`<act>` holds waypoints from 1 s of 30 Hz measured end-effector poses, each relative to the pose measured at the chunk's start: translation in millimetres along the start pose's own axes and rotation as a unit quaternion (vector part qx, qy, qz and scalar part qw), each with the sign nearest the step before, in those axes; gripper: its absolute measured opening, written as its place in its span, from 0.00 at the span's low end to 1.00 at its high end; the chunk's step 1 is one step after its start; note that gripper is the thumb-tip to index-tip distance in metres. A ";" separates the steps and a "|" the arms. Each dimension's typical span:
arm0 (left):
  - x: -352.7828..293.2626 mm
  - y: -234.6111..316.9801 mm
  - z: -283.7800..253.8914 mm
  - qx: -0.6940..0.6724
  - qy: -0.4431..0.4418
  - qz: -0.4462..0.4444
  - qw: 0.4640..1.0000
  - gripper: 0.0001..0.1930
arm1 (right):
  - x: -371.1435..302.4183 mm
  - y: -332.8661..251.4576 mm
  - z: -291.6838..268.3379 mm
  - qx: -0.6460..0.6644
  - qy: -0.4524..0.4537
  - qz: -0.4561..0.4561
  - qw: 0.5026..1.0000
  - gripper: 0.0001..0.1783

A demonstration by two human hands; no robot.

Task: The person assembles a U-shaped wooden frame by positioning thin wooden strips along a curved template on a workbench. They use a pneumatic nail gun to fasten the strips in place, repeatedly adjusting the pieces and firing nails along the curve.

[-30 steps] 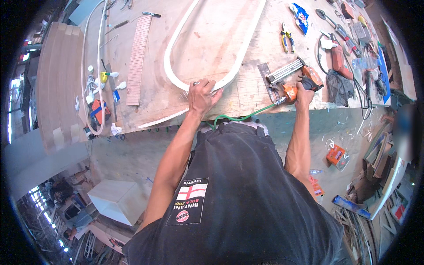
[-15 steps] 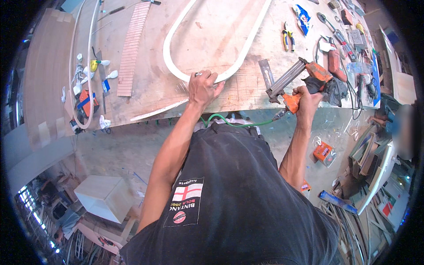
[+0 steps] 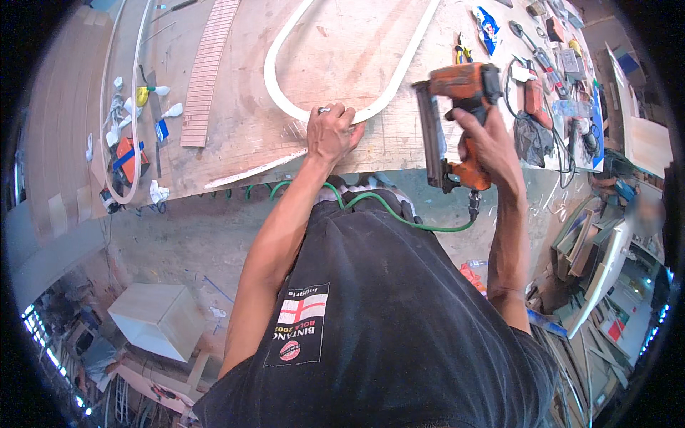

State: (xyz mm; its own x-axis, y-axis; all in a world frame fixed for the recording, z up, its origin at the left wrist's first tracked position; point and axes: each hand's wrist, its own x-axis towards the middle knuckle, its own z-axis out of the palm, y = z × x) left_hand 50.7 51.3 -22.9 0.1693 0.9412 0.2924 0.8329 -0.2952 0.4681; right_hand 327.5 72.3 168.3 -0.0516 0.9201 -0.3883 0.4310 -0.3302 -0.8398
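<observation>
My left hand (image 3: 334,137) grips the near, rounded end of a white U-shaped frame (image 3: 280,98), fingers curled over its edge. The frame lies on a wooden worktable (image 3: 250,135) and runs off past the far edge of the picture. My right hand (image 3: 499,151) is wrapped round the handle of an orange and black nail gun (image 3: 465,80), held up over the table's front edge to the right of the frame. From the bottom of its handle a green air hose (image 3: 437,228) trails left across my waist.
A slatted wooden strip (image 3: 205,85) lies left of the frame, with a thin pale loop (image 3: 133,68) farther left. Pliers (image 3: 462,54), a blue-white packet (image 3: 487,30), and a red power tool (image 3: 535,103) with cables lie to the right. A white box (image 3: 157,321) stands on the floor.
My right hand has raised the nail gun and turned it, so its nose end now points toward me. My left hand stays on the frame.
</observation>
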 end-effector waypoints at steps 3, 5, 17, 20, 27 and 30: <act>-1.5 -0.4 1.8 -0.004 0.008 0.000 1.000 0.12 | -2.5 -15.5 19.9 -0.035 -0.079 0.016 0.996 0.35; -1.3 0.2 2.4 -0.014 0.020 0.003 1.000 0.12 | -0.6 -13.5 30.4 -0.063 -0.095 0.011 0.993 0.36; -2.4 -0.6 10.6 -0.019 0.050 0.005 0.999 0.11 | 12.8 -20.4 50.5 -0.146 -0.119 0.028 0.982 0.38; -2.6 -1.4 11.2 -0.027 0.052 0.006 0.998 0.11 | 12.3 -21.6 52.9 -0.149 -0.120 0.028 0.981 0.38; -2.9 -1.6 11.5 -0.026 0.051 0.006 0.998 0.10 | 14.6 -22.0 54.8 -0.175 -0.121 0.016 0.977 0.38; -3.3 -0.8 11.0 -0.029 0.043 0.000 0.999 0.10 | 17.0 -18.2 54.9 -0.177 -0.118 0.019 0.977 0.38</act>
State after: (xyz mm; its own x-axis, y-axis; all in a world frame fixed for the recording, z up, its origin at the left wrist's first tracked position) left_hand 55.3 50.3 -33.4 0.1219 0.9241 0.3623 0.7998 -0.3076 0.5154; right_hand 269.3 82.3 156.1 -0.2186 0.8204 -0.5284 0.7188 -0.2308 -0.6557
